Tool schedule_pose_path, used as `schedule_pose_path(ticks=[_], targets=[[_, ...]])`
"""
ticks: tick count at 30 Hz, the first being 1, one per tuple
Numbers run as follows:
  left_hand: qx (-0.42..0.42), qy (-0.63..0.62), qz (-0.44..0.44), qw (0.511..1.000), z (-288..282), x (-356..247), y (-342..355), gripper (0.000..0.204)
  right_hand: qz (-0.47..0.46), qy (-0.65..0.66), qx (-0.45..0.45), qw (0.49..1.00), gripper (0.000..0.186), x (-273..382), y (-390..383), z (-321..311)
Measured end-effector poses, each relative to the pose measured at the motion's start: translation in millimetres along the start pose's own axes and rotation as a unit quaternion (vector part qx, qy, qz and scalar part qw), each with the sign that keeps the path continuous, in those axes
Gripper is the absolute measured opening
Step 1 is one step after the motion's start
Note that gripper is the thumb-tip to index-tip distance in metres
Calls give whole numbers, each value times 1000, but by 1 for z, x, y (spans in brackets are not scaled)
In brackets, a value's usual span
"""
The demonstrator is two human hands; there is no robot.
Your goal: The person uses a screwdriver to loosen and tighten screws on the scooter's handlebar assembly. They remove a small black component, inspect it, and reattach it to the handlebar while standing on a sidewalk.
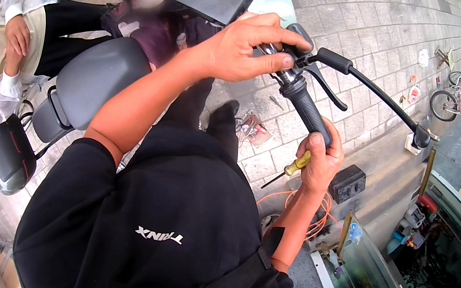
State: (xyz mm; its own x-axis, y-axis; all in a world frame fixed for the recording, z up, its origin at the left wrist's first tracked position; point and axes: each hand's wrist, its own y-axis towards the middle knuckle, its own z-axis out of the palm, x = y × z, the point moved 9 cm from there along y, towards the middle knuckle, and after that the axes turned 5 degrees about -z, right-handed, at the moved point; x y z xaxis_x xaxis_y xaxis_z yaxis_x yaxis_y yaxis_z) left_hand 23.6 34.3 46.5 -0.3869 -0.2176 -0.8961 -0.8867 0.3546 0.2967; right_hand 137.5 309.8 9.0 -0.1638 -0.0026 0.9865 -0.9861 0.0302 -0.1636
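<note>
1. One handlebar grip (310, 112), black and ribbed, centre of frame, slanting down to the right; one black brake lever (370, 85) beyond it.
2. Left hand (241, 47), upper centre: fingers curled over the metal clamp (285, 61) at the grip's upper end.
3. Right hand (320, 160), centre right: fingers closed round the grip's lower end, also holding one yellow-handled screwdriver (286, 171).
4. One grey seat (94, 80), left of frame.
</note>
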Motion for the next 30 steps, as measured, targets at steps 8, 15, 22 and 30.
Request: schedule_pose_path(ticks=[8,15,22,30], targets=[[4,-11,-1,1000,0,2,2,37,0,5,2,1000,54,0,3,0],[42,-65,-23,997,0,8,3,34,17,15,11,1000,54,1,7,5],[50,-94,-36,994,2,7,2,34,31,-13,8,999,54,1,11,5],[31,-95,-10,995,3,11,-1,40,16,-59,38,997,47,11,16,9]])
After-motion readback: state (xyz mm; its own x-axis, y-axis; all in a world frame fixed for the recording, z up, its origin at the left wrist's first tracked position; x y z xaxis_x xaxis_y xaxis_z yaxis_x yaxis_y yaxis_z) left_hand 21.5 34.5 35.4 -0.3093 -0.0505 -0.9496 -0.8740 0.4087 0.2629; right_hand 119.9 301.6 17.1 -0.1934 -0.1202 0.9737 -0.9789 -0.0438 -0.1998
